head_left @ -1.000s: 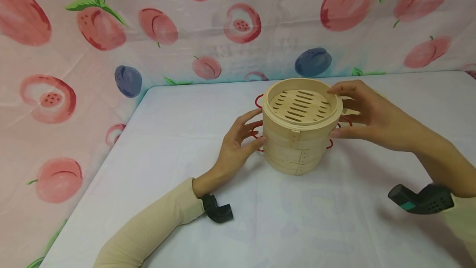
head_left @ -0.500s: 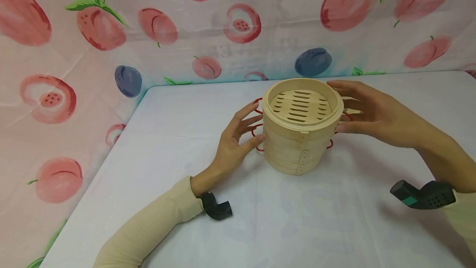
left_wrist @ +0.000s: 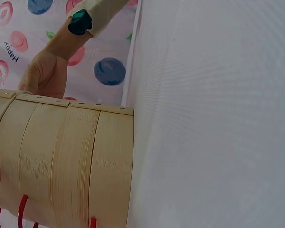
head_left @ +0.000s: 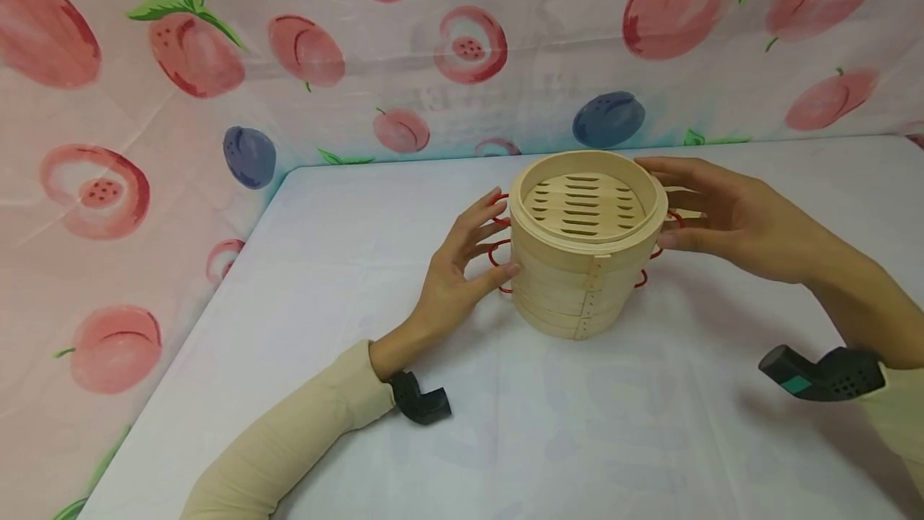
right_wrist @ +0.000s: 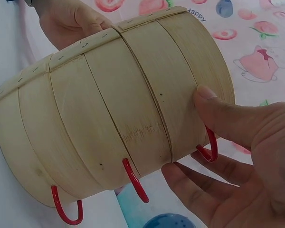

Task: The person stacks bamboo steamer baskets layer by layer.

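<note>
A round bamboo steamer (head_left: pixel 556 295) stands upright as a stack of tiers, its slotted top floor (head_left: pixel 581 205) facing up. Red loop handles (right_wrist: pixel 135 180) stick out from its sides. My left hand (head_left: pixel 456 267) holds the left side, thumb on the front wall and fingertips by the red loops. My right hand (head_left: pixel 751 223) grips the top tier (head_left: pixel 552 241) from the right. In the right wrist view its thumb (right_wrist: pixel 218 109) presses the wall, with the other fingers around a loop. The stapled seams (right_wrist: pixel 61 59) run nearly in one line. The steamer's far side is hidden.
A white cloth covers the table (head_left: pixel 563 432). Fruit-printed fabric (head_left: pixel 404 46) hangs behind it and along the left. Black wrist cameras (head_left: pixel 420 400) sit at both cuffs. A pale piece (head_left: pixel 686 216) shows between the right fingers, mostly hidden.
The top tier has turned, its front seam moving right into near line with the seams below. My right hand has shifted slightly right; my left fingers have risen to the upper red loop.
</note>
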`<state>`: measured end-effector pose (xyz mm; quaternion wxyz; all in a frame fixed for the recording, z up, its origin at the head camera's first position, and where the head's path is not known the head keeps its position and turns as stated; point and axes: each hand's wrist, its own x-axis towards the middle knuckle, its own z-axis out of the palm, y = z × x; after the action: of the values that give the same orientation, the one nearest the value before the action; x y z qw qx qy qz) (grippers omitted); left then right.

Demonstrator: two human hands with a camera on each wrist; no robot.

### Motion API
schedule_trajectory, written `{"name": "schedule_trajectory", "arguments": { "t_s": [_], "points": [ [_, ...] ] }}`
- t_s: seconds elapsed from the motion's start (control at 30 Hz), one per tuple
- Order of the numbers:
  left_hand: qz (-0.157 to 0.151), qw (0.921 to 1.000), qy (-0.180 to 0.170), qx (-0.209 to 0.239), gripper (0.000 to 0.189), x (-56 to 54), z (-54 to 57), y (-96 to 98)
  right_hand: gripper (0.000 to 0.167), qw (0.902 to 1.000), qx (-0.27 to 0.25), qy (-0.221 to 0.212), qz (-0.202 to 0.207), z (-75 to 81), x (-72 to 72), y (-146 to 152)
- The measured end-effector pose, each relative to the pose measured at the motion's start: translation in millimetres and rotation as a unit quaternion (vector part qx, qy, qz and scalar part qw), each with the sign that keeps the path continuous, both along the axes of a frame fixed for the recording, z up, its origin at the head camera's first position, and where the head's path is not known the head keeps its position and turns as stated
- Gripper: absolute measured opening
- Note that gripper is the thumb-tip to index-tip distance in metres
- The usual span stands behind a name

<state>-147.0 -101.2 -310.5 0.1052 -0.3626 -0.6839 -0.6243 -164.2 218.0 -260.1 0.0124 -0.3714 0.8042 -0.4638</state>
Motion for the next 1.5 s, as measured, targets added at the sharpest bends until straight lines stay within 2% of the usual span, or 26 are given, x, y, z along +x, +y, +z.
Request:
{"name": "schedule_trajectory", "arguments": {
  "t_s": [0.23,0.43,0.63,0.83,1.13,1.5],
  "points": [
    [0.001,1.0,0.008,0.006,0.058,-0.4,-0.3,0.1,0.076,1.0,-0.005,0.0,0.003,-0.4,-0.2,0.4],
    [0.014,0.9996,0.022,0.011,0.051,-0.3,-1.7,-0.4,0.073,0.9998,-0.015,0.002,0.013,-1.8,-1.3,0.3],
    [0.023,0.9992,0.026,0.019,0.045,-0.2,-2.4,-1.3,0.072,0.9999,-0.017,-0.003,0.001,-1.6,-0.5,-0.6],
    [0.021,0.9994,0.021,0.019,0.046,-0.1,-2.6,-0.9,0.072,0.9999,-0.007,-0.001,-0.011,-2.0,0.9,0.2],
    [0.023,0.9991,0.031,0.015,0.047,1.2,-1.0,-1.0,0.072,0.9999,-0.006,0.004,-0.012,-1.4,1.1,-0.4],
    [0.032,0.9958,0.086,0.003,0.056,1.5,2.6,0.6,0.073,0.9999,-0.002,0.009,-0.014,-2.7,0.4,0.5]
  ]
}}
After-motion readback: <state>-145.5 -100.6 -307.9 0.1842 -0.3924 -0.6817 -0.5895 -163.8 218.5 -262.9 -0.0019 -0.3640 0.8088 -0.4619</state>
